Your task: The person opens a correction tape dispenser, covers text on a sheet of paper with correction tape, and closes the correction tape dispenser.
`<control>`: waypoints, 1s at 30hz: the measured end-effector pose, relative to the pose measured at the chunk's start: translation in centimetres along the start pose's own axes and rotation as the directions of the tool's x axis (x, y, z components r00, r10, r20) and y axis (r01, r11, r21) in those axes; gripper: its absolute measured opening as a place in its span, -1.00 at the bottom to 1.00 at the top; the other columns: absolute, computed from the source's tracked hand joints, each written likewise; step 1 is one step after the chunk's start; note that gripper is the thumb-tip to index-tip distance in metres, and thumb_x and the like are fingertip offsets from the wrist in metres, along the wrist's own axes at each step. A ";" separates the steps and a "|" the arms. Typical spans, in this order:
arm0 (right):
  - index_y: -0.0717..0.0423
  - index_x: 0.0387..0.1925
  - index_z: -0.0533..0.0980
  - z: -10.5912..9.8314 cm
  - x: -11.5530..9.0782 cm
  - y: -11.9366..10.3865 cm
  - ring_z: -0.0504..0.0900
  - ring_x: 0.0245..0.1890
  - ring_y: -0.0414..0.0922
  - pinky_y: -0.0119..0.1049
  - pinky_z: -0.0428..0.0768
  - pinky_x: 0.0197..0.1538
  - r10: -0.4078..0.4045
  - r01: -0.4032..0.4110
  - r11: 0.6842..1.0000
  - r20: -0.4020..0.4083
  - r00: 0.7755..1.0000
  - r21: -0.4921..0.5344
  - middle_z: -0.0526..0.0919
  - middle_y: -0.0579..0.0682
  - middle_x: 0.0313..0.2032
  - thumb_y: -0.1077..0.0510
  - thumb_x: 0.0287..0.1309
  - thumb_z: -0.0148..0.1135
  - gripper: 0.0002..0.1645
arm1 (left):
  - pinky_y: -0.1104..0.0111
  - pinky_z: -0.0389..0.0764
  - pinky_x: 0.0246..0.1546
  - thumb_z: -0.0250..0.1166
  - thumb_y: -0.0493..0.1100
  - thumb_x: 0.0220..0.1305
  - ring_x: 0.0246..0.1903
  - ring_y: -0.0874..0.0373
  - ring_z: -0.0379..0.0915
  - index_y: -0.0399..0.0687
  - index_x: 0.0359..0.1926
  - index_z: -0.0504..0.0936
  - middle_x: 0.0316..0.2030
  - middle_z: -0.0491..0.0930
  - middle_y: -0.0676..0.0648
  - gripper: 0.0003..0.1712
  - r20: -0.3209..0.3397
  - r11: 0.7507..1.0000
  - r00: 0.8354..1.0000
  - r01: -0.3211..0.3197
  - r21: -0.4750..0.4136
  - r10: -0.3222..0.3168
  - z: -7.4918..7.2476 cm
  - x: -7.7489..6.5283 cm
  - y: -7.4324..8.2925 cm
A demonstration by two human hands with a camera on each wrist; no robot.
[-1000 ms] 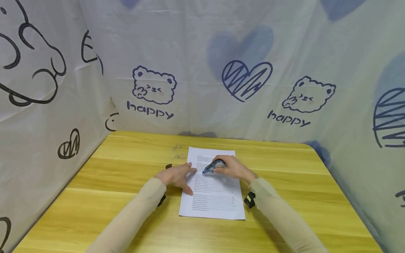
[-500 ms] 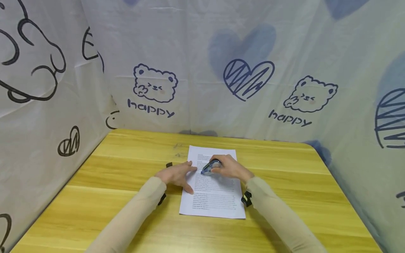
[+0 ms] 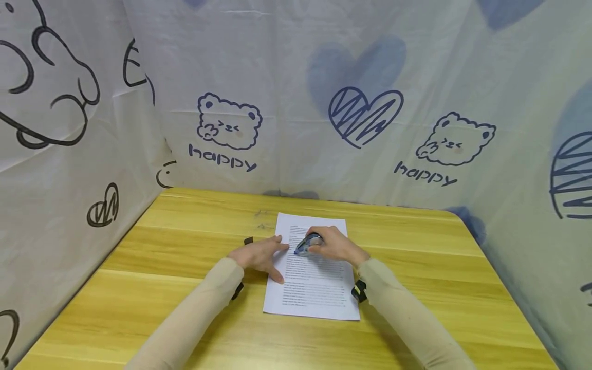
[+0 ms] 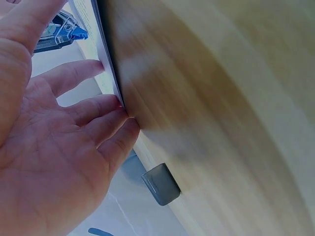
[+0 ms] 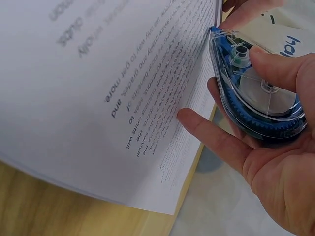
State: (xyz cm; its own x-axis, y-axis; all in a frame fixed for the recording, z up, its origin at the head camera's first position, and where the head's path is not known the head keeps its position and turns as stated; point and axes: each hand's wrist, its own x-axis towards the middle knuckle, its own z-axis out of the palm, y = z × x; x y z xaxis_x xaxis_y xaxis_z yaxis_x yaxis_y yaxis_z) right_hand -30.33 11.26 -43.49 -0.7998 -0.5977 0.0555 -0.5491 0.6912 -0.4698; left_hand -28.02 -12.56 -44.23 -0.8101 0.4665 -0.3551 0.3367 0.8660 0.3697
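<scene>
We have the correction tape (image 5: 263,91) in our right hand (image 3: 336,244). Our thumb is on one side and our bent fingers are on the other, closed only as far as the tape lets them. One finger sticks out toward the printed paper (image 3: 314,295) below. To do this well, we think we should press the blue tip (image 5: 215,31) flat on one row of words and pull slowly and straight. A tilt could make the white strip tear.

The tip points away from our right palm, toward our left fingers and a bit back to us. Its long side slants the same way. We cannot tell if the tip touches the paper.

Our left hand (image 3: 260,255) has its fingers and thumb spread wide at the paper's left edge, gripping nothing. Past its little finger sits a small dark thing (image 4: 161,184). Under the paper is the bench (image 3: 222,339).
</scene>
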 end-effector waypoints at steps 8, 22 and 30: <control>0.02 -0.04 0.57 -0.1 0.0 -0.2 0.63 -0.14 -0.10 -0.12 0.55 0.05 -0.002 0.002 1.000 0.008 1.000 0.007 0.71 0.02 -0.12 0.13 0.22 0.32 -0.72 | -0.01 0.08 0.47 0.54 0.24 -0.09 0.53 -0.09 -0.12 0.12 0.49 0.22 0.54 -0.06 -0.15 0.14 0.007 1.000 1.000 0.003 -0.001 -0.003 0.0 -0.1 0.0; 0.03 -0.06 0.56 -0.2 0.0 -0.3 0.62 -0.11 -0.09 -0.10 0.55 0.08 -0.024 0.024 1.000 0.012 1.000 -0.004 0.69 -0.01 -0.14 0.17 0.21 0.32 -0.74 | -0.01 0.06 0.48 0.54 0.22 -0.08 0.53 -0.09 -0.14 0.09 0.49 0.20 0.55 -0.08 -0.15 0.15 0.005 1.000 1.000 -0.014 -0.018 0.014 0.0 -0.2 -0.1; 0.05 -0.08 0.55 -0.3 -0.1 -0.3 0.58 -0.15 -0.09 -0.10 0.53 0.05 -0.037 0.037 0.999 0.023 0.999 -0.020 0.68 0.00 -0.15 0.19 0.20 0.30 -0.76 | -0.01 0.07 0.47 0.54 0.23 -0.09 0.53 -0.10 -0.14 0.10 0.49 0.20 0.55 -0.08 -0.15 0.15 0.001 0.999 1.000 -0.015 -0.028 0.015 0.1 -0.1 -0.2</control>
State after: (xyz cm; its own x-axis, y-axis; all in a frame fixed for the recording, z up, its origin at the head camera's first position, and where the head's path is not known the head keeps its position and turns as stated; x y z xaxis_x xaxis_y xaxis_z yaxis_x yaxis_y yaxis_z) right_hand -30.20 11.28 -43.07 -0.7734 -0.6318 0.0523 -0.5830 0.6764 -0.4501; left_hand -27.95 -12.74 -44.40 -0.8046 0.4798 -0.3498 0.3352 0.8533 0.3993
